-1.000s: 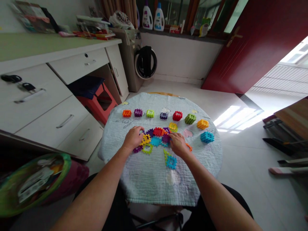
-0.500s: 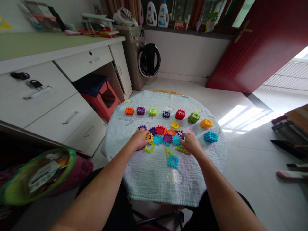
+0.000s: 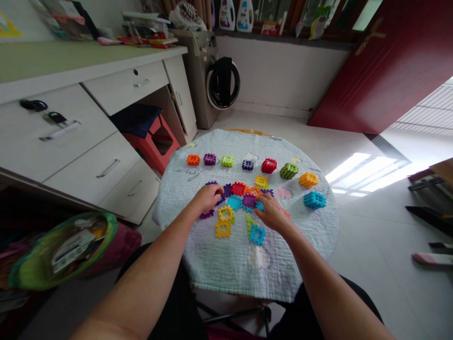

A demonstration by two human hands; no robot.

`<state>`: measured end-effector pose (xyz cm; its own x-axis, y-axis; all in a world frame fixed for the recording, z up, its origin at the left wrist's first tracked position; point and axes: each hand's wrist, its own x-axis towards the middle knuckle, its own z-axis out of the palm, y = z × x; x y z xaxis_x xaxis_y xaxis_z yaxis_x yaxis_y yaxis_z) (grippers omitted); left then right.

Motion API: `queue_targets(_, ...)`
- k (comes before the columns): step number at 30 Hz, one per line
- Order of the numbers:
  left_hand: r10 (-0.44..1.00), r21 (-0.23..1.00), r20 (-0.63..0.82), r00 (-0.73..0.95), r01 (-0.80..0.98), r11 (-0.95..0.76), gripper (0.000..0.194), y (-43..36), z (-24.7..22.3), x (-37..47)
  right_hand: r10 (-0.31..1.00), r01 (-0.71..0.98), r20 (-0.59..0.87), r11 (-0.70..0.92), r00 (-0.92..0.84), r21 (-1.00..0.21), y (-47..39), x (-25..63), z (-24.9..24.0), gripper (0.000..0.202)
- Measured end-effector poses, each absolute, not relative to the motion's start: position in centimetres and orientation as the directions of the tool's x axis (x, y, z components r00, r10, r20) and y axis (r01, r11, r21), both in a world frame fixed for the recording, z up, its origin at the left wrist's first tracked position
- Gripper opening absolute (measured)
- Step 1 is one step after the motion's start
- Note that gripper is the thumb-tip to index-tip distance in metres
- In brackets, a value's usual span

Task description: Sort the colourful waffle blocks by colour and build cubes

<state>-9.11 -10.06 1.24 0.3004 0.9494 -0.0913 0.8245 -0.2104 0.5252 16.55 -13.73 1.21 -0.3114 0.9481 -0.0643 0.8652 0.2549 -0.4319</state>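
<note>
Small toothed plastic building tiles lie on a cloth-covered round table. My left hand (image 3: 208,198) is closed, its fingertips together over dark purple tiles (image 3: 221,200) at the left; anything between them is hidden. My right hand (image 3: 272,211) reaches over the row's right part, thumb and fingers around a light blue tile (image 3: 260,206) beside a purple tile (image 3: 249,200). Between the hands are a red tile (image 3: 238,189), an orange tile (image 3: 253,191) and another light blue tile (image 3: 234,203). Nearer me lie yellow tiles (image 3: 222,229) and a blue square tile (image 3: 257,234).
Stacks of tiles line the table's far side, from an orange stack (image 3: 193,160) to a red stack (image 3: 269,165) and a blue stack (image 3: 314,200). A bin (image 3: 116,231) stands at left, below white drawers (image 3: 106,167). Behind are a washing machine (image 3: 200,71) and a red door (image 3: 339,89).
My left hand has let go of a yellow tile, which now lies nearer me, and has shifted up to the purple tiles. My right hand has moved left onto the light blue tile.
</note>
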Motion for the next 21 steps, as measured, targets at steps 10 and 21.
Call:
queue_targets(10, 0.986, 0.296, 0.048, 0.158, 0.941, -0.165, 0.045, -9.7, -1.4, -6.9, 0.897, 0.792, 0.005, 0.392, -0.441, -0.467, -14.0, 15.7, 2.0, 0.03)
queue_targets(21, 0.997, 0.468, 0.044, 0.059, 0.88, -0.073, 0.02, -9.9, -0.4, -6.6, 0.875, 0.843, -0.107, 0.413, -0.472, -0.345, -14.7, 12.1, -0.8, 0.058)
